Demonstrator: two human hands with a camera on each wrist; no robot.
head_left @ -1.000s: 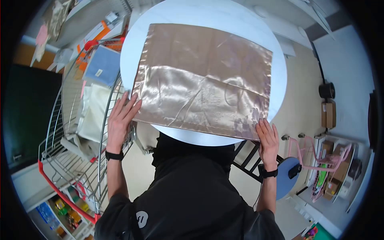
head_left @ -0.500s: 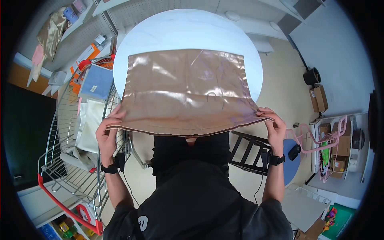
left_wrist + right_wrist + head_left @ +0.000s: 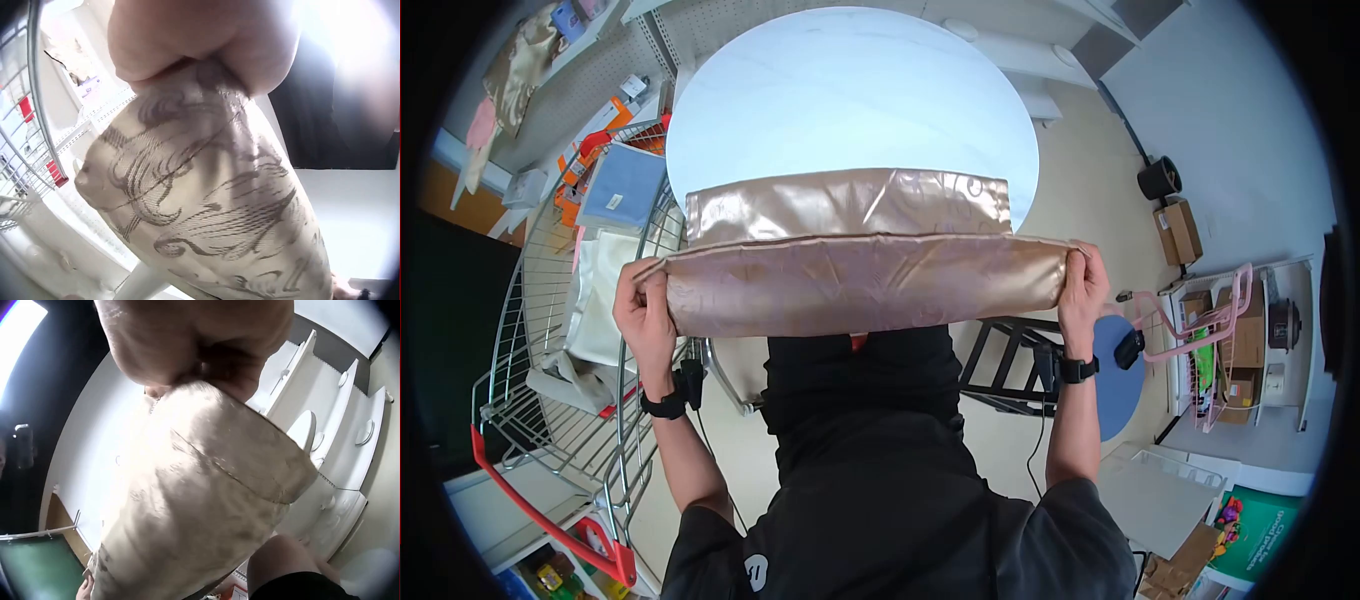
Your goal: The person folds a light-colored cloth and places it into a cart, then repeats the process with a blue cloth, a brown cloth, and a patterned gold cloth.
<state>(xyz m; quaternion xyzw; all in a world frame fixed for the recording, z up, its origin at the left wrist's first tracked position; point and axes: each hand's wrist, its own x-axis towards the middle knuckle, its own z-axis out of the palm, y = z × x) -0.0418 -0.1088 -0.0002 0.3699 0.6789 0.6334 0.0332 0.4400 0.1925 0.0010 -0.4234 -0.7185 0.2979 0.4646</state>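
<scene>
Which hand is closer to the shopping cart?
Left. The left hand is beside the shopping cart; the right hand is farther away, at the other end of the shiny cloth.

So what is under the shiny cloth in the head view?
The round white table, where the far part of the cloth lies. The table's near edge and anything else directly beneath are covered.

Left grip [image 3: 643, 318] pinching, right grip [image 3: 1085, 292] pinching, forearms [image 3: 690, 460] well apart

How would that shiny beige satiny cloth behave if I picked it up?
Probably floppy: the cloth bends and wrinkles between the left hand and right hand. Its glossy surface suggests it may slide on the round white table. Likely light, since it looks thin.
</scene>
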